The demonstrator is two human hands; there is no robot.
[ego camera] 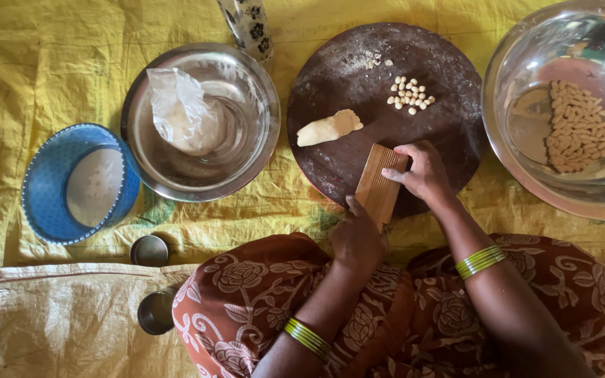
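A small ridged wooden board (pixel 379 183) leans on the near edge of a round dark wooden board (pixel 358 84). My left hand (pixel 356 238) grips its lower end. My right hand (pixel 423 172) rests on its upper right corner, fingers pressing on the ridges. A lump of pale dough (pixel 329 128) lies on the round board to the left. A little pile of several small dough pieces (pixel 409 94) sits further back.
A steel bowl (pixel 150 161) holding a plastic bag (pixel 180 108) stands at left, next to a blue sieve (pixel 47 203). A large steel bowl (pixel 519 175) with several shaped pieces (pixel 579 126) is at right. Two small steel cups (pixel 150 250) (pixel 155 311) sit near my knee. Yellow sheeting (pixel 36 63) covers the floor.
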